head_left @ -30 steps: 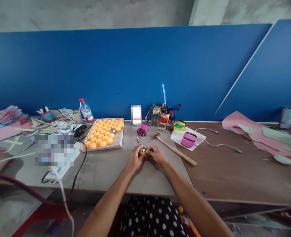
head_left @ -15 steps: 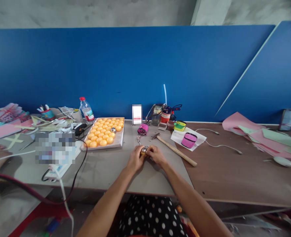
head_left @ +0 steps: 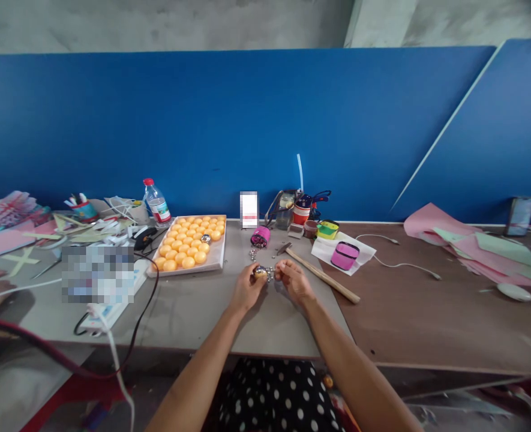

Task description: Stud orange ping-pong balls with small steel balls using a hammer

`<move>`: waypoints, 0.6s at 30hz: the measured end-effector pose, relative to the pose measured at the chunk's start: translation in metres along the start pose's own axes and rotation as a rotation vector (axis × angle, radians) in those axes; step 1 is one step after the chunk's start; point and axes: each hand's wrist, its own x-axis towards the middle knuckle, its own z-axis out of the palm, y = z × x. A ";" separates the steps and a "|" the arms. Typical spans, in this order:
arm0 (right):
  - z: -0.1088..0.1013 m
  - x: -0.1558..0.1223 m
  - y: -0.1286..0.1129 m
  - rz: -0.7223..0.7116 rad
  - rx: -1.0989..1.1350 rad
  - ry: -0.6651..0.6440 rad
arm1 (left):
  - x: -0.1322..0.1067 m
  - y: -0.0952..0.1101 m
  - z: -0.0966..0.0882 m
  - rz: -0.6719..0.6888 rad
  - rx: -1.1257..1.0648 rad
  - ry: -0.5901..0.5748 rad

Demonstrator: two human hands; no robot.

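Observation:
My left hand is closed round a small orange ball partly covered in shiny silver pieces. My right hand pinches a short strand of silver beads right beside the ball; the two hands are slightly apart. Both hover just above the grey table. A white tray of several orange balls lies to the left, with one silver-covered ball among them. A pink cup of beads stands just behind my hands.
A wooden-handled hammer lies right of my hands. A pink case rests on white paper. Jars, a water bottle, a power strip with cables and paper scraps crowd the back and left. Pink sheets lie far right.
My hands have drawn slightly apart and lifted a little; the right hand now pulls the bead strand away from the ball, which shows more clearly.

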 end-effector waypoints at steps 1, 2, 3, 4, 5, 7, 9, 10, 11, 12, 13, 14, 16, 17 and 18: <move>-0.002 0.002 0.000 -0.023 0.014 0.036 | 0.000 0.002 -0.001 -0.034 -0.016 -0.009; -0.005 0.004 0.000 -0.044 0.029 0.072 | 0.001 0.004 -0.001 -0.071 -0.034 -0.015; -0.008 0.006 0.001 -0.062 0.043 0.104 | 0.001 0.005 -0.002 -0.107 -0.066 -0.014; -0.011 0.008 0.002 -0.078 0.049 0.133 | 0.002 0.007 -0.002 -0.140 -0.119 -0.005; -0.013 0.009 0.004 -0.089 0.046 0.158 | 0.003 0.008 -0.002 -0.167 -0.185 0.006; -0.017 0.012 0.007 -0.098 0.023 0.197 | 0.005 0.008 -0.002 -0.211 -0.330 0.026; -0.018 0.014 0.010 -0.104 -0.009 0.215 | 0.007 0.007 -0.002 -0.248 -0.449 0.049; -0.019 0.014 0.011 -0.110 -0.027 0.214 | 0.008 0.006 -0.003 -0.270 -0.501 0.059; -0.019 0.014 0.011 -0.119 -0.046 0.210 | 0.009 0.006 -0.004 -0.296 -0.554 0.070; -0.018 0.014 0.011 -0.128 -0.071 0.202 | 0.010 0.006 -0.005 -0.322 -0.607 0.076; -0.018 0.013 0.011 -0.137 -0.105 0.193 | 0.010 0.006 -0.006 -0.345 -0.657 0.077; -0.018 0.012 0.011 -0.146 -0.149 0.188 | 0.011 0.007 -0.008 -0.361 -0.701 0.072; -0.016 0.010 0.009 -0.155 -0.260 0.188 | 0.011 0.009 -0.011 -0.369 -0.759 0.065; -0.015 0.009 0.008 -0.158 -0.323 0.193 | 0.011 0.010 -0.012 -0.367 -0.777 0.063; -0.014 0.008 0.007 -0.165 -0.387 0.203 | 0.011 0.011 -0.013 -0.363 -0.795 0.059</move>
